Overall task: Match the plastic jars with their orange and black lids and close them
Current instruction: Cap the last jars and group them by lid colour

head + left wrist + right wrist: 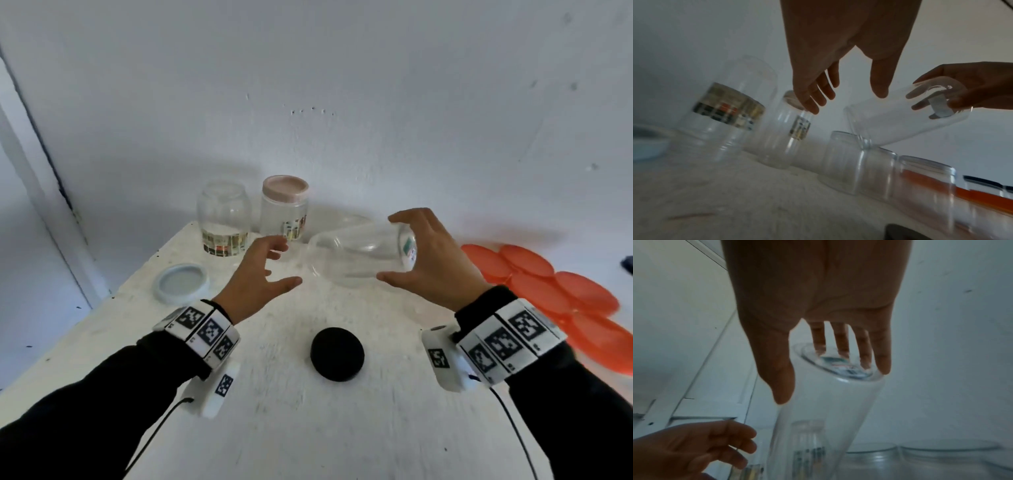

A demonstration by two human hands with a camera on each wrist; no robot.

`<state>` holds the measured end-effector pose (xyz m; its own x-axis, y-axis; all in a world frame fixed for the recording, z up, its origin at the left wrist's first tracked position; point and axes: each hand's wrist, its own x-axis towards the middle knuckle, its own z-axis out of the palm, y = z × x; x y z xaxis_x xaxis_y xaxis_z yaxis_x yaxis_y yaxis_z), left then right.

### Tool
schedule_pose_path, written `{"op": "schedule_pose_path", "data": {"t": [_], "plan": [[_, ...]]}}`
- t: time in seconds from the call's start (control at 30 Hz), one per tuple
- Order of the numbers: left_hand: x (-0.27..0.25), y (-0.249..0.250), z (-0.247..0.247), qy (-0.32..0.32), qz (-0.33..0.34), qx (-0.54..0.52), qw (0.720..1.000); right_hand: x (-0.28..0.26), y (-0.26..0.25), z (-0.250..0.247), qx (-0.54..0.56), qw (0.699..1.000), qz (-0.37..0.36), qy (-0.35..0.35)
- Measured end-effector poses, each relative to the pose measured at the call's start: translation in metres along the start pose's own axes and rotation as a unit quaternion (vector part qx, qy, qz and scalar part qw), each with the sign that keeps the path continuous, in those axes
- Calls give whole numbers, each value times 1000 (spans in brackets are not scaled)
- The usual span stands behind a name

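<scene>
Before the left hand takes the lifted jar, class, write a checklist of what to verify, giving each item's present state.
1. Right hand grips the clear jar at its base: ok.
2. Left hand free and open: ok.
3. Jar upright: not ok, it is tilted, mouth towards the left hand.
4. Black lid within reach on the table: ok.
5. Lid fits this jar: cannot tell.

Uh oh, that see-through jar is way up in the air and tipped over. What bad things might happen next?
The right hand grips the clear jar only at its base end, so it might slip and drop.

The left hand is open and apparently not touching it, so nothing backs it up.

In the left wrist view, the jar's low end hangs close above the empty jars on the table; it might knock them over.
</scene>
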<state>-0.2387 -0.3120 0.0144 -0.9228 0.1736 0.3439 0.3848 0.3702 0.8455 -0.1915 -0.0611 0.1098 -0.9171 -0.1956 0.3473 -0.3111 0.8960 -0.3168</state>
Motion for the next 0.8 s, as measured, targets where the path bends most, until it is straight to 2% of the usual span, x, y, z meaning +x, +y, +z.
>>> {"op": "schedule_pose_path", "data": {"t": [0.07, 0.17, 0.27, 0.37, 0.57, 0.67, 0.8], "plan": [[1, 5, 19, -45, 7, 14, 999, -12, 15, -6, 2, 999, 38, 29], [0, 9, 44, -174, 25, 66, 982, -27, 34, -11, 4, 995, 83, 55], [-3, 14, 63, -321, 25, 144, 936, -43, 51, -15, 24, 992, 101, 72], [-6, 18, 76, -409, 31, 233, 882, -58, 63, -18, 35, 990, 115, 73], [-10, 16, 88, -464, 42, 293, 835, -73, 74, -21, 69, 981, 154, 90], [-10, 16, 92, -472, 34, 306, 826, -77, 75, -18, 54, 983, 148, 95], [-9, 16, 97, -472, 31, 332, 816, -78, 79, -14, 92, 977, 157, 109]]}}
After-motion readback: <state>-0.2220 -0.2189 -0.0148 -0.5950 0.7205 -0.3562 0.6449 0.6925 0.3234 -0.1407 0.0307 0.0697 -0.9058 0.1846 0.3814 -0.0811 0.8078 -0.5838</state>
